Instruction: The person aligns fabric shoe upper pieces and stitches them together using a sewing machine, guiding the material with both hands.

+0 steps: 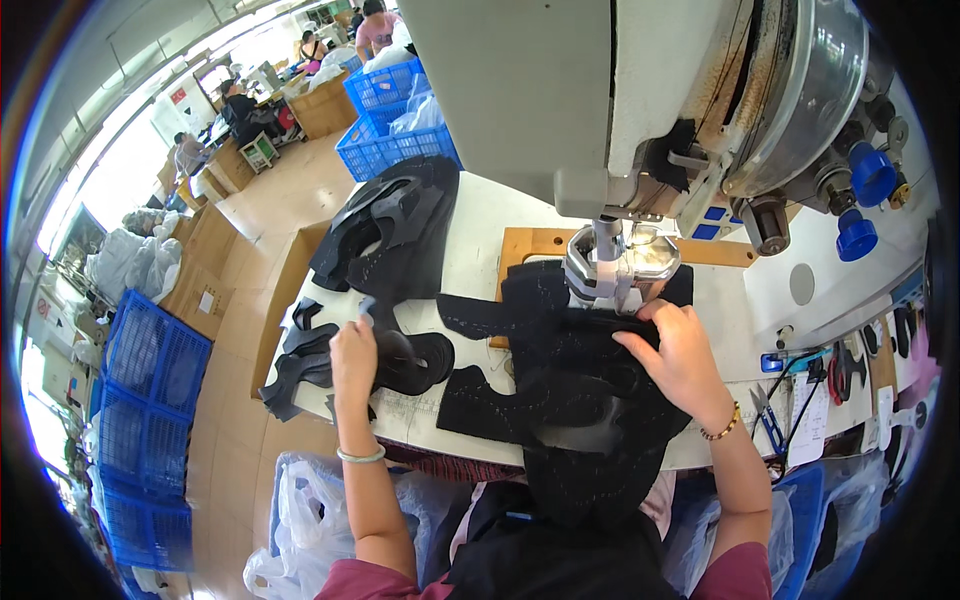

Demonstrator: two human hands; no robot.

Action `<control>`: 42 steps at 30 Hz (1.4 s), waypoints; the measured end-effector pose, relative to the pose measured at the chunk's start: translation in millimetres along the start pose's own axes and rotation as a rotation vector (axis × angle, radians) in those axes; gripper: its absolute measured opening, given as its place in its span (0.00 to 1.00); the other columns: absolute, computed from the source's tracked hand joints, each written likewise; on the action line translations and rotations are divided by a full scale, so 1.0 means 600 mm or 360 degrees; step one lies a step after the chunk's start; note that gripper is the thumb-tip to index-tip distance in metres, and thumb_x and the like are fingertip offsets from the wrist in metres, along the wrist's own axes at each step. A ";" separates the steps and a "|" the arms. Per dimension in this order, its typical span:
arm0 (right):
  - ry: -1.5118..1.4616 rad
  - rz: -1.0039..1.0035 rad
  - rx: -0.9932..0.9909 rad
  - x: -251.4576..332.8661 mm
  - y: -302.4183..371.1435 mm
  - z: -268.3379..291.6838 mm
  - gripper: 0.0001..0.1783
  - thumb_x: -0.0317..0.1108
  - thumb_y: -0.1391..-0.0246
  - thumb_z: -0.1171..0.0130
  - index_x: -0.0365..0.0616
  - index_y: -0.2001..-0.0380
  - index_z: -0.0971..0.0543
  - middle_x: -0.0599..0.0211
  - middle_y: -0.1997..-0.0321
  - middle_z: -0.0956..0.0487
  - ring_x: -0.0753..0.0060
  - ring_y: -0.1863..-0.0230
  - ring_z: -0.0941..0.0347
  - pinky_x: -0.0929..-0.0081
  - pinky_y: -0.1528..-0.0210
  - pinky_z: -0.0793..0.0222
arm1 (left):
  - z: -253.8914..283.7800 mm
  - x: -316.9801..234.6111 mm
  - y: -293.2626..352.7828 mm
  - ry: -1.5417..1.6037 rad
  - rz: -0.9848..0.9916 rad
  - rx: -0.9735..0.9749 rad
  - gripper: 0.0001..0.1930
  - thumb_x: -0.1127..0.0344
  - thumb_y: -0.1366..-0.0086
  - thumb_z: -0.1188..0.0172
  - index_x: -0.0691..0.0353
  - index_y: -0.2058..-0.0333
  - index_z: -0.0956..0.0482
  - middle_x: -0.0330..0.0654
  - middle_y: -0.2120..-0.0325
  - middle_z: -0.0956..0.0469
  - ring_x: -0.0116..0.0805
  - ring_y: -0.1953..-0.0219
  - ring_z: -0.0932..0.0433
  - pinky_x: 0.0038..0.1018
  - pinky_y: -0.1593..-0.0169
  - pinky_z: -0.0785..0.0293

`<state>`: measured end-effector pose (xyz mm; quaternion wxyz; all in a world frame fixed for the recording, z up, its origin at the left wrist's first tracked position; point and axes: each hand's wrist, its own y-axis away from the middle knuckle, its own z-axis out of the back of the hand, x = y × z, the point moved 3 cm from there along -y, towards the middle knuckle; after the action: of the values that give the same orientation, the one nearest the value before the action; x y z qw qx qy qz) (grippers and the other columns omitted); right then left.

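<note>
Black fabric pieces [575,375] with pale stitch marks lie across the sewing table and hang over its front edge toward my lap. Their far part sits under the sewing machine's metal presser area [622,268], lit by a lamp. My right hand [680,355] rests on the fabric just right of the presser, thumb and forefinger apart. Over the left part of the table, my left hand [354,355] is closed, with a small greyish, blurred thing at its fingertips. Next to it lie curved black cut pieces [415,362]. A bigger pile of black pieces [405,225] lies farther back.
The machine's grey head [510,90] overhangs the table [480,190]. Blue-handled snips [768,420] and red-handled scissors [846,372] lie at right. Blue crates [150,420] stand along the left, more [395,145] at the back. Plastic bags [310,510] sit below; people work far off.
</note>
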<state>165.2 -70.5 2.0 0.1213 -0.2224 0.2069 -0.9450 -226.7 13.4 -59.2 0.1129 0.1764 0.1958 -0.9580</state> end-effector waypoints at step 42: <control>-0.2707 -0.0699 -0.0667 0.059 0.086 -0.046 0.12 0.28 0.42 0.48 0.40 0.59 0.39 0.60 0.64 0.27 0.72 0.69 0.24 0.79 0.68 0.23 | 0.081 -0.392 0.121 0.1988 -0.0484 0.0682 0.10 0.74 0.41 0.39 0.69 0.62 0.28 0.36 0.72 0.25 0.16 0.70 0.33 0.12 0.65 0.37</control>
<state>128.5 -118.1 -30.2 0.0073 -0.8982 0.1682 -0.4062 -5.4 -37.3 48.3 -0.1950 0.6859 0.0527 -0.6991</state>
